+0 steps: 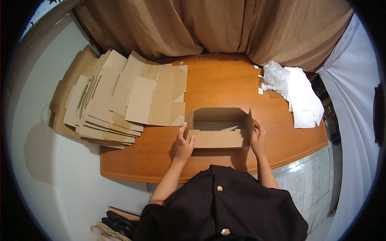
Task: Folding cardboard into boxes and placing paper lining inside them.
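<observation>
A brown cardboard box (219, 139) stands at the table's near edge in front of me, its top open and its inside partly in shadow. My left hand (184, 144) holds the box's left side, with the thumb at the front corner and fingers along the outer wall. On the opposite side, my right hand (258, 135) grips the right end, where a side panel (250, 122) rises above the rim. Some of the right fingertips are hidden behind that panel.
Flattened cardboard sheets (100, 94) are piled on the left of the wooden table (219, 84), near the wall. White papers (303, 98) and a crumpled clear plastic bag (276, 76) lie at the right. Brown curtains (161, 28) hang behind; dark shoes (120, 223) show lower left.
</observation>
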Tool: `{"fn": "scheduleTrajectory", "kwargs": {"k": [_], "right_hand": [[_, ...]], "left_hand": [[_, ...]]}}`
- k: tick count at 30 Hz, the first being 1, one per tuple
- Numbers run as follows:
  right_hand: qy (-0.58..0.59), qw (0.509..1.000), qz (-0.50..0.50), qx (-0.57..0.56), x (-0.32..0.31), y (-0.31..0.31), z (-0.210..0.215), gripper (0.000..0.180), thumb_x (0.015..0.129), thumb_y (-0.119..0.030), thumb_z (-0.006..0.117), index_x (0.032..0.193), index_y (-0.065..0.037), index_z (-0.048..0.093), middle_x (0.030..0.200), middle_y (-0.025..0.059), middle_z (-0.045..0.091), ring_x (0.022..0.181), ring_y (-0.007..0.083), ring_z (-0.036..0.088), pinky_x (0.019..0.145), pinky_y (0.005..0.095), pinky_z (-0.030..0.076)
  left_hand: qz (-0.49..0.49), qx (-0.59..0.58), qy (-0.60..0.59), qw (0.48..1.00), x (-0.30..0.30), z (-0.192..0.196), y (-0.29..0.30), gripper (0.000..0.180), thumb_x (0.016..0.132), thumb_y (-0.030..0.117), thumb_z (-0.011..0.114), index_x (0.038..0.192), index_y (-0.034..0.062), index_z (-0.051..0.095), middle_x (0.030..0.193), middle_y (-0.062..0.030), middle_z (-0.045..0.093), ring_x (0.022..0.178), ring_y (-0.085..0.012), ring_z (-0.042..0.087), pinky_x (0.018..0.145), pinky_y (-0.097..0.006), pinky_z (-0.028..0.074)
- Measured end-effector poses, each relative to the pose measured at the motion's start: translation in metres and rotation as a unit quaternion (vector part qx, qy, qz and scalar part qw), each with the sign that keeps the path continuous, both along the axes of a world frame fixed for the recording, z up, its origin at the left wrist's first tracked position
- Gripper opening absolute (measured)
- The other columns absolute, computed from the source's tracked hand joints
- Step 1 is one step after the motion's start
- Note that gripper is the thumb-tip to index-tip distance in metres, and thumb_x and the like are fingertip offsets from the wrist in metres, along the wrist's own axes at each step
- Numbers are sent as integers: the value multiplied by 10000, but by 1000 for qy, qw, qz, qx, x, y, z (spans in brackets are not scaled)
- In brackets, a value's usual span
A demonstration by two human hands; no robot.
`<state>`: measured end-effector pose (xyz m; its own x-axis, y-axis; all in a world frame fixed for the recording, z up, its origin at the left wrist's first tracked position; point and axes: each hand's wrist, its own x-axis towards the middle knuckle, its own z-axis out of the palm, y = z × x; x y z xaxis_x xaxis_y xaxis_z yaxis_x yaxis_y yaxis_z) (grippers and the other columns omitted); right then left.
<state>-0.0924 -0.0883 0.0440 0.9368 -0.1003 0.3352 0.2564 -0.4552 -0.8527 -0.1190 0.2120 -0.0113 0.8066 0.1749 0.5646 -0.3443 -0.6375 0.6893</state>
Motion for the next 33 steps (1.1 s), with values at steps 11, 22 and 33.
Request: {"fn": "scheduleTrajectory", "kwargs": {"k": [11, 22, 33], "right_hand": [[14, 986, 25, -165, 4, 26, -5, 185, 848, -190, 536, 941, -87, 659, 1122, 51, 586, 1114, 241, 473, 1004, 494, 195], [-35, 998, -45, -23, 18, 11, -18, 299, 840, -172, 568, 1106, -36, 560, 1174, 177, 490, 1113, 322, 446, 980, 413, 312], [135, 989, 38, -43, 29, 13, -32, 776, 718, -237, 707, 1338, -28, 291, 1312, 252, 355, 1247, 359, 343, 1030, 414, 308]], "left_hand": [[-128, 232, 125, 956, -4, 38, 13, 383, 831, 308, 567, 1124, 61, 582, 1201, -94, 547, 1195, -272, 441, 989, -460, 320], [-71, 3, 91, 993, -3, 29, 10, 457, 871, 241, 522, 1272, 37, 448, 1293, -188, 446, 1241, -337, 375, 1032, -431, 279], [-91, -279, 266, 918, 66, 0, 18, 536, 910, 412, 505, 1264, 28, 384, 1316, -169, 387, 1240, -256, 349, 1042, -354, 246]]}}
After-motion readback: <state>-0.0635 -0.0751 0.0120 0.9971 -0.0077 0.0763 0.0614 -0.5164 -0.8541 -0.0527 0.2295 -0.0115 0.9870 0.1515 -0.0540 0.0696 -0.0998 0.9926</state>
